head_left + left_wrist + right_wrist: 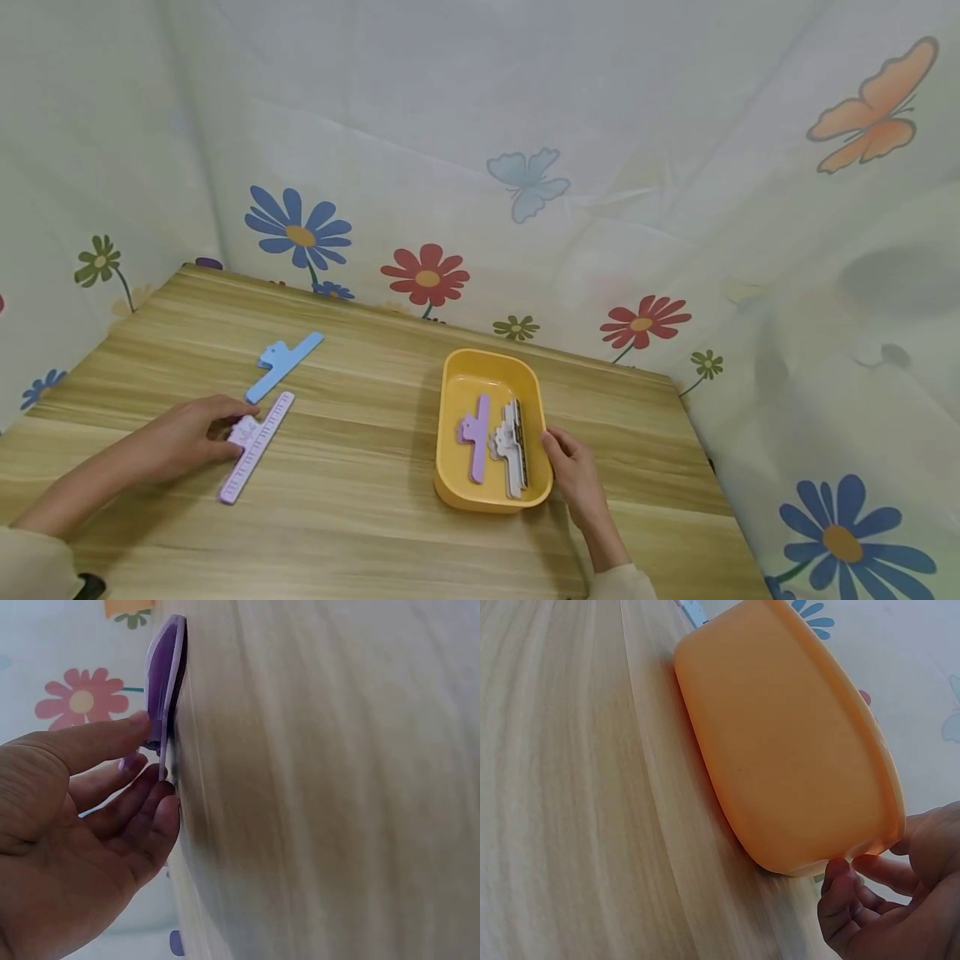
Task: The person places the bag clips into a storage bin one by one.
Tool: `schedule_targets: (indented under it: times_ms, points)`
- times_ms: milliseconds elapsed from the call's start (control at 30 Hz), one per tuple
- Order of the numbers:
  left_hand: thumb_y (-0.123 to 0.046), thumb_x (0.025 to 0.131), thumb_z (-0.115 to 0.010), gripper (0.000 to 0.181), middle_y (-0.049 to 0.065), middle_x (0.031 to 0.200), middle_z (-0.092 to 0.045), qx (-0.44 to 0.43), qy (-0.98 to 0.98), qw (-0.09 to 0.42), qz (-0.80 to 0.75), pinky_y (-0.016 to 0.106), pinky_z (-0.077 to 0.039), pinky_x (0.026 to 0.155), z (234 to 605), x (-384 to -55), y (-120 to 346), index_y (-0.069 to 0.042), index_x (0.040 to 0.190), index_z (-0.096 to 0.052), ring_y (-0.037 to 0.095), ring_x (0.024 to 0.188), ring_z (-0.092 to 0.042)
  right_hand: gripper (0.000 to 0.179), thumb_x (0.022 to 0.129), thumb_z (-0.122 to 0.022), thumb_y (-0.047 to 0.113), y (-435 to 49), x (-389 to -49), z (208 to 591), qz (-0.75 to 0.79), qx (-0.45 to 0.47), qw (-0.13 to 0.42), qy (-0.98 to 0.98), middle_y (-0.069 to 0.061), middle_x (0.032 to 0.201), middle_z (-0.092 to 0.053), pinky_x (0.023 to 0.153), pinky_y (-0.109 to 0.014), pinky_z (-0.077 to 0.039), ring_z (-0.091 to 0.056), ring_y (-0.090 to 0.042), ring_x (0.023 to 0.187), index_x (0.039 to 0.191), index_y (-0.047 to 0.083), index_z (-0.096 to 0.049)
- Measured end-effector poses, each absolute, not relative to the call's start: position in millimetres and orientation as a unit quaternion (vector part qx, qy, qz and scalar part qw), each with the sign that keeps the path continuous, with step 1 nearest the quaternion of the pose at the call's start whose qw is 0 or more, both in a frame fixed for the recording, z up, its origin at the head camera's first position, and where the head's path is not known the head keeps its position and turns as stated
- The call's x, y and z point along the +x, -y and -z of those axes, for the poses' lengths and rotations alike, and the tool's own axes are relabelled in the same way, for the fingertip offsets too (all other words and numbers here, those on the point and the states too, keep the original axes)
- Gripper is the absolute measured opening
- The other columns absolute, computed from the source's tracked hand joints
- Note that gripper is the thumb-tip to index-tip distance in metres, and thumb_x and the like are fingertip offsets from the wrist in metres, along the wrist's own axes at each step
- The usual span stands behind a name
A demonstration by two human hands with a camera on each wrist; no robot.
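My left hand point(183, 437) pinches the handle end of a pale purple ruler clip point(257, 450) between thumb and fingers. In the left wrist view that purple clip point(166, 675) appears edge-on, close to the wooden surface. Just beyond the hand lies a blue clip point(288, 363). At the right, a yellow tray point(447, 475) contains a purple clip point(478, 437) and, beside it, grey-white clips point(510, 446) that overlap. My right hand point(577, 475) grips the tray's right side at the rim. The right wrist view shows its fingers against the tray's outer wall point(780, 750).
The wooden table point(352, 483) carries all these things. A pale cloth point(420, 108) printed with flowers and butterflies rises behind it and along both sides. Its back edge runs a little beyond the tray's far end.
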State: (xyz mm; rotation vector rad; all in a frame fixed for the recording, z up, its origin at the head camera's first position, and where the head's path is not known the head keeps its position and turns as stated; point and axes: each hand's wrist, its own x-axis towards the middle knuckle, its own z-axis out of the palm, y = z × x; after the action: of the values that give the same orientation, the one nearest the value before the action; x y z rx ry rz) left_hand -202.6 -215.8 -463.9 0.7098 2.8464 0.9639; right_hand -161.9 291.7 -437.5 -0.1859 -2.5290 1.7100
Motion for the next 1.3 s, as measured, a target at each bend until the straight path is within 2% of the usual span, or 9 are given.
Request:
schedule_targets:
  times_ms: [233, 467, 667, 900, 1100, 1300]
  points:
    - [-0.020, 0.079, -0.074, 0.049, 0.019, 0.117, -0.057, 0.222, -0.911, 0.044, -0.345, 0.039, -0.050, 0.080, 461, -205, 215, -0.003, 0.122, -0.057, 0.030, 0.105, -0.056, 0.040, 0.095, -0.054, 0.030, -299, -168, 455, -0.564, -0.069, 0.047, 0.821, -0.015, 0.118, -0.059, 0.079, -0.030, -0.049, -0.057, -0.024, 0.102, 0.124, 0.003, -0.058]
    - [-0.022, 0.079, -0.074, 0.055, 0.021, 0.117, -0.057, 0.211, -0.900, 0.053, -0.377, 0.031, -0.052, 0.077, 457, -204, 208, 0.001, 0.125, -0.056, 0.023, 0.099, -0.059, 0.038, 0.096, -0.053, 0.024, -294, -164, 444, -0.567, -0.063, 0.037, 0.820, -0.019, 0.119, -0.058, 0.082, -0.035, -0.049, -0.056, -0.028, 0.105, 0.124, -0.001, -0.057]
    - [-0.025, 0.080, -0.073, 0.057, 0.020, 0.118, -0.057, 0.212, -0.884, 0.054, -0.413, 0.024, -0.051, 0.073, 450, -204, 205, 0.002, 0.126, -0.054, 0.019, 0.096, -0.059, 0.040, 0.095, -0.054, 0.031, -299, -168, 455, -0.564, -0.064, 0.050, 0.822, -0.015, 0.118, -0.060, 0.081, -0.033, -0.050, -0.057, -0.024, 0.104, 0.123, 0.003, -0.059]
    - [-0.038, 0.083, -0.069, 0.059, 0.020, 0.125, -0.053, 0.204, -0.881, 0.062, -0.423, 0.022, -0.050, 0.074, 441, -202, 203, -0.004, 0.129, -0.053, 0.021, 0.101, -0.057, 0.039, 0.095, -0.054, 0.032, -300, -168, 456, -0.557, -0.065, 0.053, 0.826, -0.014, 0.116, -0.060, 0.081, -0.032, -0.049, -0.057, -0.024, 0.102, 0.122, 0.004, -0.060]
    - [-0.037, 0.083, -0.068, 0.057, 0.020, 0.126, -0.052, 0.200, -0.877, 0.061, -0.431, 0.022, -0.050, 0.075, 434, -199, 199, -0.006, 0.128, -0.054, 0.024, 0.103, -0.056, 0.038, 0.095, -0.054, 0.031, -300, -169, 456, -0.561, -0.067, 0.052, 0.823, -0.013, 0.116, -0.061, 0.080, -0.032, -0.050, -0.058, -0.023, 0.102, 0.122, 0.005, -0.060]
    - [-0.038, 0.085, -0.067, 0.052, 0.017, 0.122, -0.055, 0.210, -0.883, 0.047, -0.416, 0.023, -0.051, 0.073, 428, -197, 194, -0.008, 0.127, -0.056, 0.021, 0.098, -0.058, 0.036, 0.095, -0.054, 0.031, -300, -169, 457, -0.559, -0.069, 0.054, 0.825, -0.011, 0.115, -0.061, 0.078, -0.033, -0.050, -0.058, -0.022, 0.100, 0.121, 0.007, -0.061]
